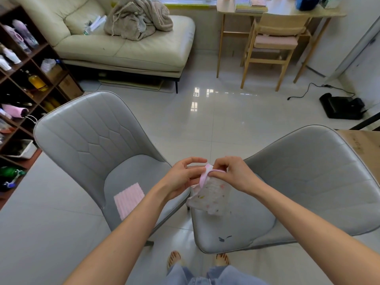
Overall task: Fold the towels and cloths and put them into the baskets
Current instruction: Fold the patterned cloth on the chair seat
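A small white cloth [209, 197] with coloured specks and a pink trimmed edge hangs in the air between two grey chairs. My left hand [183, 176] pinches its pink top edge from the left. My right hand [232, 173] pinches the same edge from the right, close beside the left one. The cloth's lower part hangs over the front of the right chair's seat. A folded pink ribbed towel [129, 199] lies flat on the seat of the left grey chair [98, 140]. No basket shows in this view.
The right grey chair [308, 182] stands close beside the left one. A dark wooden shelf [18, 95] lines the left wall. Behind are a cream sofa [127, 44] with a beige blanket, a wooden desk and chair [271, 46], and a cardboard box [364, 147] at right.
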Demonstrator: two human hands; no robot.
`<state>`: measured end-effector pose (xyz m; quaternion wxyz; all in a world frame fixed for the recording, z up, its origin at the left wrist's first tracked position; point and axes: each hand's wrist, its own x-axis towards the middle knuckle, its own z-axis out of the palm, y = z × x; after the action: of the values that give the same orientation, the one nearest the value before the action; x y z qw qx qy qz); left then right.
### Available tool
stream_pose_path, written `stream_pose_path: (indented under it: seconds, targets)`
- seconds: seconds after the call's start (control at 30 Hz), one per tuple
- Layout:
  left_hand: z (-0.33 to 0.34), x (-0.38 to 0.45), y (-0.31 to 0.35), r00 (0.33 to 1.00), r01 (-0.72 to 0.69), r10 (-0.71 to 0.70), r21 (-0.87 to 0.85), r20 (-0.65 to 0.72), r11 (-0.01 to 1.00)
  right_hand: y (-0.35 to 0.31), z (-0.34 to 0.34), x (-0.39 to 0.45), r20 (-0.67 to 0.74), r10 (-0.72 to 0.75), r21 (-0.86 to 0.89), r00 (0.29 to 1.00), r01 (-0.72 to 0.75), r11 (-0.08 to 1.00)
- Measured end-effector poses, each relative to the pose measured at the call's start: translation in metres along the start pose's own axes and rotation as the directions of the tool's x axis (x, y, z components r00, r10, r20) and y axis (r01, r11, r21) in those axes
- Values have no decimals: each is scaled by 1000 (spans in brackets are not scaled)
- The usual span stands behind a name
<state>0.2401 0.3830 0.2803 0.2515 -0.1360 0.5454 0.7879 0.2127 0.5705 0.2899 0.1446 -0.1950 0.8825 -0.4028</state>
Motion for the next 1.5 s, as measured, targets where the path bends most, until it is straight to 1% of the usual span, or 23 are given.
stream_pose_path:
  seconds: [0.1, 0.2, 0.27, 0.33, 0.4, 0.47, 0.5, 0.57, 0.6, 0.63, 0.7, 0.77, 0.83, 0.9, 0.97, 1.0, 1.03, 1.13, 1.2, 1.3, 1.4, 1.47, 1.5]
  targets:
    - [-1, -4, 3, 997, -47, 39, 128, 61, 991, -3, 0, 2, -24, 50, 36, 998, -49, 998]
    - [-3, -4, 6, 996, -91, 83, 290, 40, 953, -2, 2, 4, -38, 86, 69, 996, -83, 994]
    - [-4, -3, 12, 995, -104, 93, 413, 47, 905, 1, 4, 4, -29, 93, 80, 995, -91, 993]
    - [-8, 0, 21, 989, -146, 131, 546, 66, 825, 9, 8, 4, 5, 56, 59, 998, -56, 997]
    - [-13, 5, 29, 970, -207, 242, 641, 35, 739, 17, 17, 2, 46, -14, 11, 999, 14, 1000]
    - [-21, 11, 34, 922, -255, 387, 721, -20, 645, 27, 28, 1, 120, -71, -109, 990, 84, 990]
    - [-25, 15, 36, 891, -266, 453, 772, -31, 577, 33, 33, 1, 177, -81, -216, 981, 119, 969]
    - [-33, 20, 38, 836, -257, 549, 880, -5, 399, 46, 35, -2, 290, -121, -458, 949, 249, 854]
    - [-37, 20, 39, 815, -243, 580, 914, 11, 324, 53, 32, -4, 337, -186, -552, 923, 353, 755]
    - [-42, 19, 40, 800, -228, 599, 932, 15, 282, 59, 29, -6, 377, -260, -623, 889, 451, 639]
    - [-53, 15, 41, 781, -177, 624, 949, -26, 260, 66, 20, -9, 418, -350, -694, 838, 543, 473]
    - [-65, 13, 40, 757, -40, 641, 970, -128, 241, 66, 8, -7, 394, -441, -738, 806, 564, 372]
    - [-74, 13, 36, 727, 104, 653, 974, -213, 202, 65, -3, -2, 393, -542, -755, 743, 597, 270]
    - [-80, 15, 30, 706, 146, 653, 959, -274, 244, 61, -8, 2, 443, -600, -751, 666, 641, 157]
    - [-84, 16, 23, 707, 111, 633, 934, -314, 339, 48, -9, 6, 479, -610, -745, 631, 660, 97]
    - [-85, 16, 20, 713, 85, 623, 922, -320, 377, 40, -8, 8, 450, -614, -757, 649, 641, 123]
    - [-85, 17, 18, 719, 66, 614, 912, -325, 405, 32, -7, 10, 381, -624, -773, 682, 605, 190]
    - [-84, 20, 18, 733, 34, 595, 890, -331, 454, 16, -8, 16, 124, -600, -747, 790, 472, 468]
    - [-87, 21, 19, 732, 35, 596, 892, -330, 451, 14, -13, 18, 55, -551, -692, 833, 430, 580]
    - [-95, 21, 22, 725, 18, 622, 911, -295, 411, 21, -22, 20, 12, -443, -589, 896, 365, 721]
    - [-93, 20, 29, 711, -16, 662, 935, -238, 354, 31, -28, 23, -63, -364, -602, 929, 256, 757]
    - [-85, 21, 32, 702, -30, 688, 957, -186, 289, 37, -31, 27, -150, -306, -633, 940, 146, 761]
    - [-81, 20, 31, 716, -24, 681, 969, -155, 246, 40, -31, 28, -159, -260, -639, 953, 101, 763]
